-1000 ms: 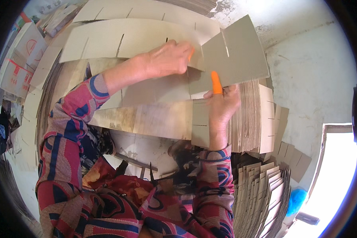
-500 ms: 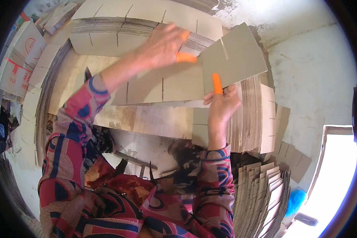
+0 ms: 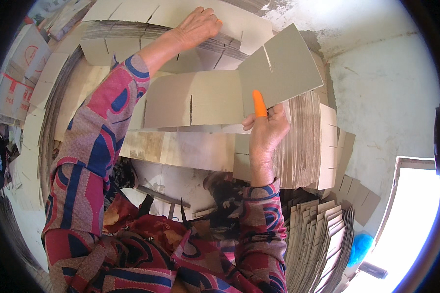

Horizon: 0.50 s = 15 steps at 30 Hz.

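My right hand [image 3: 269,124], an orange finger cot on its thumb, grips a slotted cardboard strip [image 3: 281,63] near its lower edge. The strip's right end tilts up, while its left part [image 3: 200,100] stretches across above the wooden board. Farther away, my left hand [image 3: 198,27] is over the back stack of slotted cardboard strips [image 3: 122,31]. Its fingers are curled, with a bit of orange at one fingertip; whatever they pinch is hidden from view.
A bare wooden board [image 3: 195,149] lies before me. Upright cardboard bundles [image 3: 303,141] stand at right, with more slotted pieces [image 3: 313,244] below them. Another cardboard stack [image 3: 58,117] runs along the left, beside a printed carton [image 3: 22,73]. A white wall [image 3: 376,107] bounds the right.
My left hand has moved away from the held strip, up to the back stack, and its fingers have curled. My right hand keeps its grip and has shifted slightly left.
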Motion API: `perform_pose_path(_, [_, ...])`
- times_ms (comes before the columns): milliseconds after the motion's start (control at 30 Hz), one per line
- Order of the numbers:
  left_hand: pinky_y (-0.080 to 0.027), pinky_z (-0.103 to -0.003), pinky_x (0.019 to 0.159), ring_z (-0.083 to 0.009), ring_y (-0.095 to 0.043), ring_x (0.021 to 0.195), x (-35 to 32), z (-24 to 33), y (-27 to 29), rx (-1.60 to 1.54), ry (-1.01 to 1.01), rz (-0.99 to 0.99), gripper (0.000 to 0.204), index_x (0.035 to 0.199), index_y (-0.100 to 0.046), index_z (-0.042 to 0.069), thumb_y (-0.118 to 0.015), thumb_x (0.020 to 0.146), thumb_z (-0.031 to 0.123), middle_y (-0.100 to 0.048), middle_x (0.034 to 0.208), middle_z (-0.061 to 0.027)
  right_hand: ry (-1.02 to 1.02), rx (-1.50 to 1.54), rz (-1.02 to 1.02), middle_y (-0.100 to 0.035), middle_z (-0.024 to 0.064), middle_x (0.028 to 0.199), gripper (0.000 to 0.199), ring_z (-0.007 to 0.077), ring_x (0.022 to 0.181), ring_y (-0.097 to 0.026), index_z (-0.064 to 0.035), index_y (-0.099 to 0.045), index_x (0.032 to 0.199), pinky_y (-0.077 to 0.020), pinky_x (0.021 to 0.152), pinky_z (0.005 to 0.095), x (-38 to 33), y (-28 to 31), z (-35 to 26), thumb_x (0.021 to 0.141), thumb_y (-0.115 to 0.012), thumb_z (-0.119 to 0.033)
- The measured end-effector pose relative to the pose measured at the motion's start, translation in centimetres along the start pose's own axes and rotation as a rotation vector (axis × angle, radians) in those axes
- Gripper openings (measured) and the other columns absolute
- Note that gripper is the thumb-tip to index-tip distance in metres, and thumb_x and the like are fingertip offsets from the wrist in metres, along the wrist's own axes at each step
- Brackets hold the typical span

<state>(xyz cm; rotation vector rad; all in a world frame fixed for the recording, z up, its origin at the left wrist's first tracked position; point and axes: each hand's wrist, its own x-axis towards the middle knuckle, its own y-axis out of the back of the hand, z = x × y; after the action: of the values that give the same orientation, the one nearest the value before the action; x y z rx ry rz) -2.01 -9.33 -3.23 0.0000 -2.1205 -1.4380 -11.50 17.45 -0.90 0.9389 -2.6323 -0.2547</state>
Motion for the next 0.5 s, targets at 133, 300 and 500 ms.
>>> perform_pose_path(133, [-0.048,-0.033,0.078,-0.0212,-0.052,0.092,-0.5,-0.7,0.6,-0.229,0.023,0.136,0.021,0.091,-0.058,0.002,-0.060,0.070,0.003,-0.058,0.093,-0.0041,-0.034,-0.030,0.013,-0.059,0.0069,0.057,0.025,0.0117,0.043,-0.056,0.0005,-0.062,0.095,-0.0440,0.041,0.0258,-0.2,-0.1,0.5,0.077,-0.051,0.013])
perform_pose_path(300, [-0.049,-0.030,0.076,-0.0193,-0.052,0.093,-0.4,-0.4,3.2,-0.089,-0.115,0.266,0.042,0.110,-0.057,0.001,-0.062,0.069,0.005,-0.057,0.096,-0.0026,0.032,-0.122,0.040,-0.059,0.0068,0.057,0.021,0.0123,0.046,-0.058,-0.0002,-0.061,0.091,-0.0453,0.045,0.0253,-0.3,-0.1,0.1,0.078,-0.052,0.013])
perform_pose_path(500, [-0.048,-0.028,0.071,-0.0181,-0.053,0.091,-0.2,1.6,5.3,0.056,-0.081,0.236,0.043,0.111,-0.057,-0.003,-0.060,0.069,0.007,-0.057,0.095,-0.0041,0.136,-0.232,0.042,-0.058,0.0085,0.060,0.015,0.0125,0.049,-0.056,-0.0009,-0.058,0.087,-0.0462,0.049,0.0256,-0.6,-0.3,1.0,0.078,-0.060,0.010])
